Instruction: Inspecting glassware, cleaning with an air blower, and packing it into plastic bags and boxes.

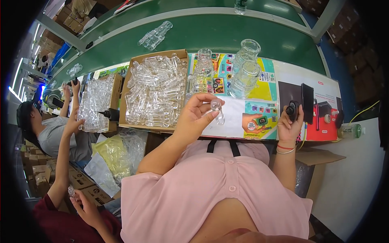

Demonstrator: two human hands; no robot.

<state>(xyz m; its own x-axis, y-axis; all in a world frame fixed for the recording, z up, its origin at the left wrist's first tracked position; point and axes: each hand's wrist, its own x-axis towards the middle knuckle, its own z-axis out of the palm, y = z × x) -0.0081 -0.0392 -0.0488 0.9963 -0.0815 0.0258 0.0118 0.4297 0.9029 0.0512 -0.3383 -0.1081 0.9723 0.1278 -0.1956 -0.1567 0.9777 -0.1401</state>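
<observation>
Thumb and forefinger of the left hand (195, 118) pinched a clear piece (216, 105) near the middle of the frame, by its rounded end, with a narrower part hanging below; so light a hold, I judged, left most of it open to view. Right of centre, the right hand (288, 124) was curled around a black device (291, 109) with a round end, the wrapped fingers probably giving a steady grip.

Left of centre, a cardboard box (162, 54) held a heap of clear tubes (156, 91), its low walls presumably there to stop them rolling across the smooth green surface (202, 34). Flat printed cardboard (221, 130) lay beneath, perhaps to cushion brittle things. Above and right of the left hand, two wide clear vessels (246, 77) stood upright, likely because their shape gave firm footing; their rims were thick, round and glossy. Whether all this was glass or hard plastic, I couldn't tell. Toward the right, a flat black slab (307, 103) with a dull sheen lay just beside the right hand, perhaps for easy reach.
</observation>
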